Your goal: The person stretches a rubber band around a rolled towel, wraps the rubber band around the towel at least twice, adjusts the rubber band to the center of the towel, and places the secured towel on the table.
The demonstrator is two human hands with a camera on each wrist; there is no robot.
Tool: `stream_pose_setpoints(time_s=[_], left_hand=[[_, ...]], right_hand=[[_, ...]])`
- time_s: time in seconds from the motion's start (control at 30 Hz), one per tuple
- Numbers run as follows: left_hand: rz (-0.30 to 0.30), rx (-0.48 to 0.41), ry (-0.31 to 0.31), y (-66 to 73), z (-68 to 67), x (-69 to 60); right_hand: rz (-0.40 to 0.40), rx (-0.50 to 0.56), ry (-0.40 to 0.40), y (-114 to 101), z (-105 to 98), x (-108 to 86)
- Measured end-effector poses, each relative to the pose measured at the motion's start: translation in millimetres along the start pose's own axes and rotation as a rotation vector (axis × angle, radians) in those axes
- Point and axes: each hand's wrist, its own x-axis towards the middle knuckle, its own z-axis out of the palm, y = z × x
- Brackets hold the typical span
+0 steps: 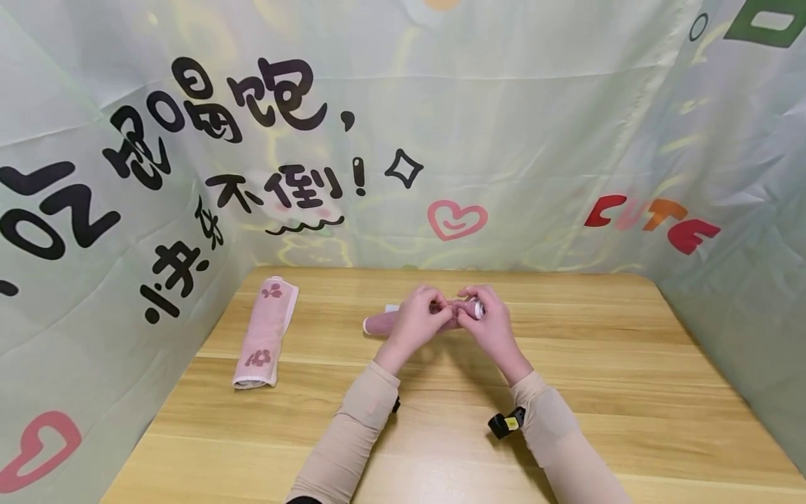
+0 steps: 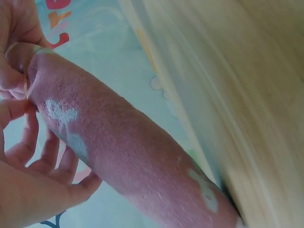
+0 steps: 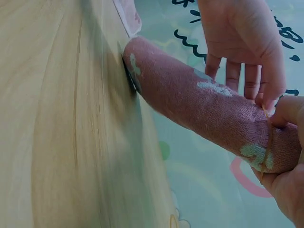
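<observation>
A dark pink rolled towel (image 1: 380, 324) with pale patches (image 2: 128, 123) is held by its right end, its left end low at the table. My right hand (image 1: 491, 325) grips that right end, thumb and fingers around it in the right wrist view. A thin orange band (image 3: 270, 137) circles the roll near this hand. My left hand (image 1: 417, 320) pinches the band between thumb and fingertip, its other fingers loosely bent beside the roll (image 3: 204, 102).
A light pink rolled towel (image 1: 267, 332) with darker flower shapes lies at the left of the wooden table (image 1: 604, 392). Printed fabric walls (image 1: 535, 161) stand behind the table and at both sides. A small white piece (image 1: 392, 308) shows behind the held roll.
</observation>
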Motion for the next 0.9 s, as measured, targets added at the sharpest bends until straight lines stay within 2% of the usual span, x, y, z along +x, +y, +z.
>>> stream_pose_setpoints(time_s=[0.1, 0.47, 0.57, 0.67, 0.77, 0.9], left_hand=[[-0.015, -0.04, -0.05, -3.0, -0.1, 0.8], [0.013, -0.142, -0.117, -8.2, -1.1, 3.4], [0.022, -0.107, -0.169, -11.0, -1.3, 4.9], [0.044, -0.02, -0.215, -14.4, -2.4, 4.8], [0.063, 0.061, -0.25, -17.8, -4.1, 3.8], [0.089, 0.1, -0.3, -21.1, -7.2, 4.4]], right_hand=[[0.037, 0.041, 0.016, 0.0, -2.0, 0.6], [0.207, 0.221, -0.011, -5.4, -10.0, 3.7], [0.228, 0.252, -0.009, -6.9, -11.4, 4.3], [0.252, 0.256, -0.023, -18.9, -14.9, 4.5], [0.248, 0.271, -0.024, -19.5, -14.8, 4.5], [0.235, 0.301, -0.022, -10.8, -10.7, 5.3]])
